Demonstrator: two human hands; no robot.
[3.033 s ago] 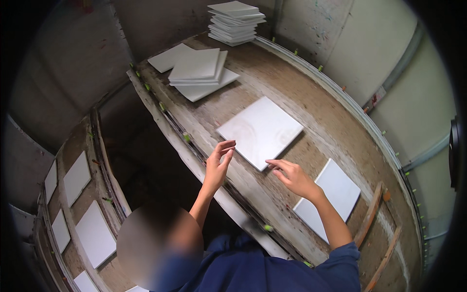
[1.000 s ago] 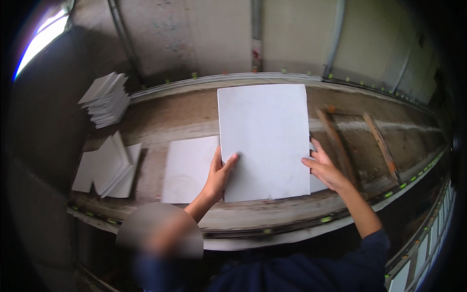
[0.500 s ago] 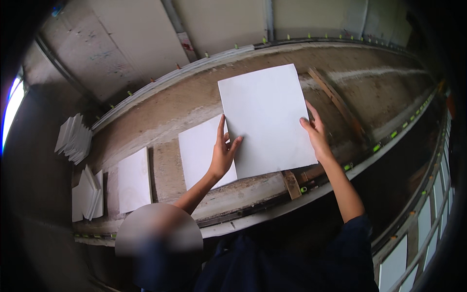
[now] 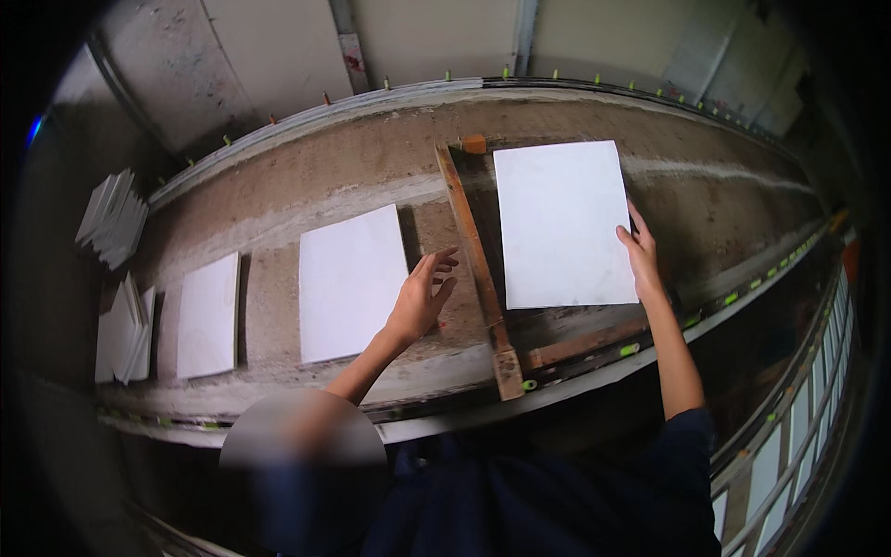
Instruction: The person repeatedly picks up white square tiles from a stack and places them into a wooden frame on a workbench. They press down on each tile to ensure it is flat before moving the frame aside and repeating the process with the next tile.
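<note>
My right hand (image 4: pixel 642 255) grips a white rectangular panel (image 4: pixel 564 223) by its right edge, the thumb on its face and the fingers behind. The panel is over the right part of a long dusty bench (image 4: pixel 557 121). My left hand (image 4: pixel 425 292) has let its fingers spread and touches no panel edge that I can see; it hovers between a second white panel (image 4: pixel 348 283) and a wooden bar (image 4: pixel 471 251) lying across the bench. Another, smaller-looking white panel (image 4: pixel 209 316) lies farther left.
Stacks of thin white panels stand at the far left, one upper (image 4: pixel 113 221) and one lower (image 4: pixel 130 334). A wooden strip (image 4: pixel 580 346) lies along the near edge, and an orange block (image 4: pixel 474 144) sits at the bar's far end. White panels on a rack (image 4: pixel 766 473) show at lower right.
My left hand has come off the held panel. The panel, in my right hand, has moved right past the wooden bar, and the view has shifted to the right.
</note>
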